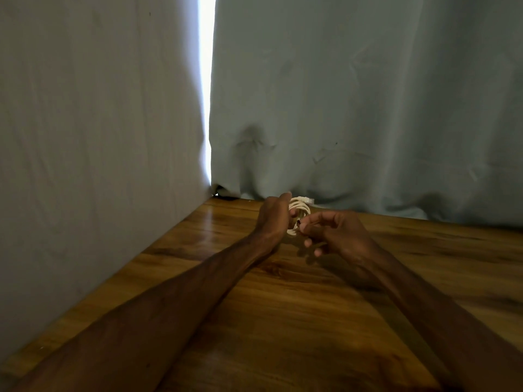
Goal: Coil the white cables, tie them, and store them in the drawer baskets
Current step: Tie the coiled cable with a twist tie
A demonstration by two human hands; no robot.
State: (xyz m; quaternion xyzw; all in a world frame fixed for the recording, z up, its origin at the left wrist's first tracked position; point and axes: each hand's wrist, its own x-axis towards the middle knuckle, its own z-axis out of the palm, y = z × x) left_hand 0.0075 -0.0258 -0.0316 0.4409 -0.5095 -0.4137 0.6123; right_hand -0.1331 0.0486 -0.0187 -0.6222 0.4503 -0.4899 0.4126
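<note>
our two bare forearms reach in from the bottom corners across the wooden counter [283, 321], meeting near its far edge. the left grip [273, 219] is clenched round the white cable coil [300, 206], thumb on top and fingers wrapped through the loops, holding it upright just above the counter. a white plug end [308, 199] sticks out from the top of the coil toward the curtain. the right grip [336, 232] comes in from the other side. its thumb and forefinger pinch at the coil's lower near edge, while its other fingers hang loosely curled below. a small dark piece [298, 222] shows right at that pinch; we cannot tell what it is, as it is too small and blurred. behind the coil a pale grey-green curtain [353, 108] hangs down to the counter's back edge. a second grey cloth [99, 108] runs along the left side, and a bright strip of light [206, 80] shows between the two.
</note>
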